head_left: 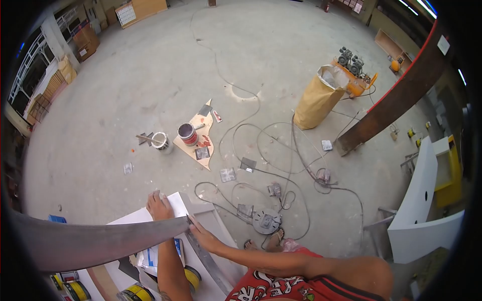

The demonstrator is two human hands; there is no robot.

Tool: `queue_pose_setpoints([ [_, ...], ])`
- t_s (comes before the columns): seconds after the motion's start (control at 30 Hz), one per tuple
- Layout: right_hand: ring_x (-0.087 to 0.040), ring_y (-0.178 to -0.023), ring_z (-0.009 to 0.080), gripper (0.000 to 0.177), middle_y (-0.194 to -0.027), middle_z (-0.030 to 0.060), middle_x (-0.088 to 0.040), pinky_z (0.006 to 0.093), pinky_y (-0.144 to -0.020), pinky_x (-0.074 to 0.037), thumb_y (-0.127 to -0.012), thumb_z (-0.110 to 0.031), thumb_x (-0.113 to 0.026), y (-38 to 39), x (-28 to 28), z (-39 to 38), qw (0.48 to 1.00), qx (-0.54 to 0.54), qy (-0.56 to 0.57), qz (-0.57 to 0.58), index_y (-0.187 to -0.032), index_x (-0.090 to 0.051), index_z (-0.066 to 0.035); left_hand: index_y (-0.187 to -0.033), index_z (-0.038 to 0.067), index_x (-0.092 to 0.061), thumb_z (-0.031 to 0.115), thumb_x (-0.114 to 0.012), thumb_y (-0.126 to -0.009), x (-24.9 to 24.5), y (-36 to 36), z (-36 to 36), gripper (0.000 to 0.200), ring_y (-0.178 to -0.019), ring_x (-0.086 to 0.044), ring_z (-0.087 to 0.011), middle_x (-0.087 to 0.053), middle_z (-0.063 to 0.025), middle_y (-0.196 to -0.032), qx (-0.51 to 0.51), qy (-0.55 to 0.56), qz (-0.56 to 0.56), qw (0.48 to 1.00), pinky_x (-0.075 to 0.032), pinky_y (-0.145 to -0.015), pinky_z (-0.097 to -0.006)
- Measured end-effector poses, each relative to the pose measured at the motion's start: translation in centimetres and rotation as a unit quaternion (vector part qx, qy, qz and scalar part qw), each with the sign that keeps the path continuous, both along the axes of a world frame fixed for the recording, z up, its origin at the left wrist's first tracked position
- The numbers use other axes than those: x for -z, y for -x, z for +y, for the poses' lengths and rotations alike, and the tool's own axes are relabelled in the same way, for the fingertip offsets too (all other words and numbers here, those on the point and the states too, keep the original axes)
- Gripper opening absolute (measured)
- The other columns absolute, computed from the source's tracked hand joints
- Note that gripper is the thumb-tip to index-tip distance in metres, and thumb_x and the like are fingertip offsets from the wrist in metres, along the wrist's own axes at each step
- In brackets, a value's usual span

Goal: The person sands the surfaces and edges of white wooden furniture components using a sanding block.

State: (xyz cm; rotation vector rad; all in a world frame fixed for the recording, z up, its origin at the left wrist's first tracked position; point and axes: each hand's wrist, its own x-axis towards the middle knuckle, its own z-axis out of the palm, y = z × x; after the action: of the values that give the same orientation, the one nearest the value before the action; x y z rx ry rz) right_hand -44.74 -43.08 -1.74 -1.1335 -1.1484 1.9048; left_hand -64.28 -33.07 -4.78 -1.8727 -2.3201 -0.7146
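Note:
A long, curved grey board [105, 241] crosses the lower left, its narrow end reaching my right hand. My right hand [203, 236] has its fingers closed against that end, with a small dark edge at the fingertips that I cannot make out. Beyond the board, my left hand [159, 206] grips the far edge of a white panel [176, 203] with bent fingers. The board passes over my left forearm and hides part of it. Beneath lie a blue-and-white packet [150, 261] and yellow-and-black spools [135, 292].
A paint can [188, 134] stands on a wooden offcut [205, 158], beside a white bucket [160, 142]. Hoses and cables loop around a round grey disc [266, 221] near my feet. A paper sack [319, 103], an orange compressor [359, 83] and a dark post [391, 100] stand right.

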Motion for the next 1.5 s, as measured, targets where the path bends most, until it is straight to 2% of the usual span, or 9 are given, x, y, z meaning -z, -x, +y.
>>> queue_pose_setpoints([
  [0.17,-0.028,-0.155,0.0316,0.063,-0.165,0.0203,-0.033,0.0372,-0.125,-0.023,-0.113,-0.04,-0.036,0.4,0.7,-0.8,0.998,0.012,-0.061,-0.003,-0.164,-0.022,-0.005,-0.126,0.002,-0.06,0.019,-0.057,-0.098,0.4,0.5,-0.3,0.033,-0.126,-0.053,-0.0388,-0.06,-0.0195,-0.129,-0.009,0.012,-0.007,1.0,-0.036,-0.11,-0.0508],
  [0.27,-0.026,-0.156,0.0311,0.063,-0.165,0.0209,-0.033,0.0366,-0.126,-0.021,-0.113,-0.039,-0.035,-0.1,-0.9,0.4,0.998,-0.001,0.054,0.012,-0.163,-0.022,-0.002,-0.126,0.002,-0.06,0.019,-0.057,-0.098,0.3,-0.1,0.0,0.033,-0.125,-0.053,-0.0388,-0.06,-0.0195,-0.128,-0.004,0.007,-0.007,1.0,-0.037,-0.11,-0.0509],
  [0.47,-0.03,-0.154,0.031,0.065,-0.164,0.0219,-0.035,0.0363,-0.125,-0.022,-0.113,-0.041,-0.035,0.2,0.5,0.8,0.998,0.013,-0.056,-0.014,-0.162,-0.022,0.0,-0.126,0.002,-0.06,0.018,-0.057,-0.098,0.2,-0.1,-0.3,0.032,-0.127,-0.052,-0.0387,-0.059,-0.0203,-0.129,-0.003,0.016,-0.015,1.0,-0.036,-0.11,-0.0515],
  [0.87,-0.028,-0.155,0.0304,0.064,-0.163,0.0233,-0.035,0.035,-0.126,-0.021,-0.113,-0.04,-0.036,-0.1,-0.6,0.0,1.0,-0.013,-0.007,-0.001,-0.162,-0.025,-0.001,-0.128,0.003,-0.059,0.02,-0.056,-0.099,-0.4,0.4,0.5,0.034,-0.127,-0.052,-0.0398,-0.06,-0.0207,-0.129,0.0,0.026,-0.012,1.0,-0.037,-0.11,-0.0516],
  [1.0,-0.023,-0.157,0.0324,0.066,-0.167,0.0239,-0.027,0.0356,-0.127,-0.017,-0.113,-0.04,-0.033,0.7,-1.0,1.0,0.998,-0.018,0.05,-0.034,-0.16,-0.024,0.005,-0.129,0.002,-0.06,0.022,-0.056,-0.1,1.5,0.6,0.3,0.036,-0.128,-0.052,-0.041,-0.059,-0.0225,-0.131,-0.014,0.031,-0.019,0.999,-0.036,-0.11,-0.0531],
  [1.03,-0.022,-0.157,0.0327,0.069,-0.167,0.0246,-0.026,0.0359,-0.128,-0.016,-0.113,-0.042,-0.032,1.4,4.5,0.3,0.996,-0.033,-0.07,-0.042,-0.16,-0.022,0.007,-0.133,-0.001,-0.058,0.023,-0.056,-0.101,1.6,1.0,0.4,0.04,-0.13,-0.049,-0.0438,-0.057,-0.0267,-0.135,-0.008,0.059,-0.027,0.998,-0.035,-0.112,-0.0553],
  [1.07,-0.019,-0.158,0.0323,0.071,-0.167,0.0253,-0.025,0.0355,-0.128,-0.015,-0.113,-0.044,-0.031,0.5,2.0,0.3,0.997,-0.038,-0.043,-0.044,-0.16,-0.021,0.008,-0.132,0.0,-0.059,0.024,-0.057,-0.1,1.5,0.8,0.4,0.04,-0.129,-0.049,-0.0454,-0.058,-0.0272,-0.133,-0.001,0.043,-0.023,0.999,-0.035,-0.111,-0.0556],
  [1.23,-0.022,-0.157,0.0349,0.064,-0.166,0.0268,-0.027,0.0365,-0.128,-0.017,-0.113,-0.034,-0.035,0.9,0.0,-0.2,1.0,-0.006,-0.005,-0.015,-0.161,-0.02,0.006,-0.13,0.006,-0.061,0.025,-0.055,-0.102,-0.3,0.3,0.0,0.034,-0.125,-0.054,-0.0379,-0.061,-0.018,-0.129,-0.002,0.047,-0.018,0.999,-0.035,-0.112,-0.0507],
  [1.5,-0.03,-0.153,0.0409,0.063,-0.162,0.03,-0.032,0.0429,-0.126,-0.021,-0.11,-0.029,-0.041,0.4,-0.5,-0.2,0.998,0.023,-0.045,-0.049,-0.159,-0.025,0.007,-0.134,0.005,-0.06,0.027,-0.047,-0.105,-0.4,-0.5,-0.1,0.038,-0.131,-0.051,-0.0372,-0.06,-0.0184,-0.135,-0.024,0.09,-0.015,0.996,-0.032,-0.115,-0.0495],
])
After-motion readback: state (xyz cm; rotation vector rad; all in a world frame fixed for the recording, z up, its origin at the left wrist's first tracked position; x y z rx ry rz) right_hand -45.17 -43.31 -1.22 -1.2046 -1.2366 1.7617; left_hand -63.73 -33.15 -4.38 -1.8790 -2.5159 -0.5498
